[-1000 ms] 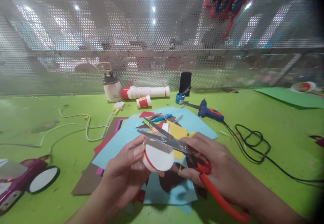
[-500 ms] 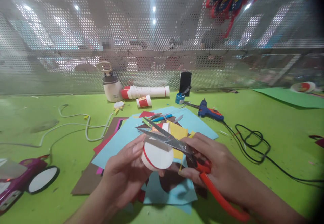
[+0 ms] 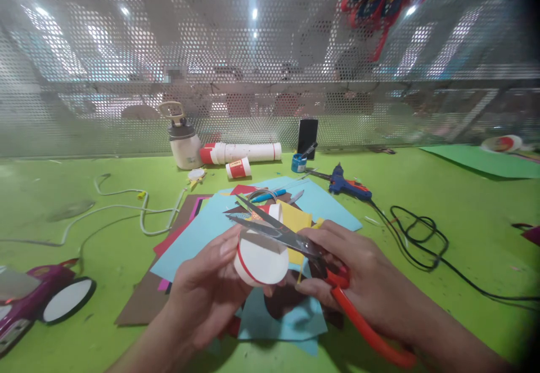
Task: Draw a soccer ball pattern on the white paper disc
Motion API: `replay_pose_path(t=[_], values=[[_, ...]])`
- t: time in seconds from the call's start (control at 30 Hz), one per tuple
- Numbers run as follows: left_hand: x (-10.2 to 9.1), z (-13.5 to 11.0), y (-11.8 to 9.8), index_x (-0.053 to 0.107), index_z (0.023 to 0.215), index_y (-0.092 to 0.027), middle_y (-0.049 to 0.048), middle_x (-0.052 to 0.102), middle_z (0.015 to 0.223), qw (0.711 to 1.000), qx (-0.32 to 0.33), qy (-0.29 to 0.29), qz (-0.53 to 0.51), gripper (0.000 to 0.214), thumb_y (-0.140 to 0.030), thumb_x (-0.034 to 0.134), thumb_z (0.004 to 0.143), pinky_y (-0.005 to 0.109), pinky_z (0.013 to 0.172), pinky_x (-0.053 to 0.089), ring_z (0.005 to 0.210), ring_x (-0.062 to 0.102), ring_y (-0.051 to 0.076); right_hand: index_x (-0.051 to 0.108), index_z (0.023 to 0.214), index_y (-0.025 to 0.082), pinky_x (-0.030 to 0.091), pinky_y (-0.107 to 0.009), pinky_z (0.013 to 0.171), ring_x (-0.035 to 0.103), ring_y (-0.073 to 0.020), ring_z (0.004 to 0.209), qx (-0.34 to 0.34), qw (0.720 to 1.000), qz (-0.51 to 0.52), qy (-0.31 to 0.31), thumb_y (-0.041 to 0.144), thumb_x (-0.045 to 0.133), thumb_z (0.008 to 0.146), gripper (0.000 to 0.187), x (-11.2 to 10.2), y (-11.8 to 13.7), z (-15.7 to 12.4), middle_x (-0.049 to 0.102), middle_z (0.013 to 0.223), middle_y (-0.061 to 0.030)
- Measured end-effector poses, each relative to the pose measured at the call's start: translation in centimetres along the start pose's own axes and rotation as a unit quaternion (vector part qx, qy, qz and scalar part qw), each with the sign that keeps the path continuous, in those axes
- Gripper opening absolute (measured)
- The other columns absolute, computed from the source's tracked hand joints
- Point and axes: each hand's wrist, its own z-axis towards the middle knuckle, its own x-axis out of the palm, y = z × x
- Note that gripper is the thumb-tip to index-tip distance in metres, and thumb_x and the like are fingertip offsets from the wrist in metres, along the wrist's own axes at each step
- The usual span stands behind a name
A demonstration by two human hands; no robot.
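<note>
My left hand (image 3: 206,283) has its fingers curled around a white cup (image 3: 270,266) with a red band, gripping it above the paper pile. My right hand (image 3: 365,263) grips the red-handled scissors (image 3: 295,241), their blades parted and slanting across the cup's upper edge. I see no piece hanging loose from the cup, but the blades cover part of it, so I can't tell whether any cut is done or how much is left.

Beneath lie blue paper (image 3: 181,257) and yellow paper (image 3: 299,221), with a blue pen (image 3: 269,196) farther back. On the green table (image 3: 122,227), a glue gun (image 3: 348,186) lies to the right, and stacked cups (image 3: 248,152) lie beside a bottle (image 3: 185,149). Behind stands a perforated screen (image 3: 253,52).
</note>
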Motion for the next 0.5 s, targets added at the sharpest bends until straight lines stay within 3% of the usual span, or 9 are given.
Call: replay_pose_path(t=[0.27, 0.5], values=[[-0.18, -0.08, -0.01, 0.079, 0.091, -0.015, 0.0073, 0.072, 0.079, 0.999, -0.002, 0.032, -0.016, 0.026, -0.034, 0.076, 0.075, 0.025, 0.061, 0.056, 0.068, 0.068, 0.018, 0.063, 0.111, 0.022, 0.049, -0.036, 0.074, 0.057, -0.0206, 0.081, -0.001, 1.0, -0.002, 0.004, 0.046, 0.07, 0.086, 0.036, -0.05, 0.02, 0.02, 0.06, 0.093, -0.005], [-0.3, -0.03, -0.01, 0.079, 0.091, -0.013, 0.0089, 0.075, 0.08, 1.0, -0.004, 0.026, -0.013, 0.026, -0.033, 0.075, 0.075, 0.025, 0.06, 0.056, 0.066, 0.069, 0.019, 0.062, 0.113, 0.022, 0.048, -0.038, 0.077, 0.057, -0.022, 0.086, -0.009, 1.0, 0.006, -0.001, 0.04, 0.072, 0.086, 0.034, 0.02, 0.08, 0.26, 0.06, 0.096, -0.0052]])
